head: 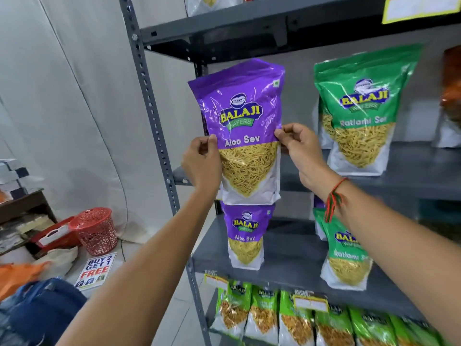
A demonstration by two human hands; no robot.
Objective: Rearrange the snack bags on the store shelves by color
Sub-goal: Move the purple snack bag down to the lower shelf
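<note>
- Bright, even indoor light; shadows are soft.
- White glare on the glossy purple bag (pixel 239 106).
- Wide-angle bending at the edges.
- Blue cloth (pixel 42 303) at lower left is blurred.

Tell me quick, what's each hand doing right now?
Left hand: closed, pinching the left edge of the purple Aloo Sev bag.
Right hand: closed, pinching the same bag's right edge.

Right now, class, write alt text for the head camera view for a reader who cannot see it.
Two hands, left hand and right hand, hold a purple Aloo Sev bag by its side edges before a grey metal shelf. Another purple bag stands below; green Ratlami Sev bags stand to the right.
</note>
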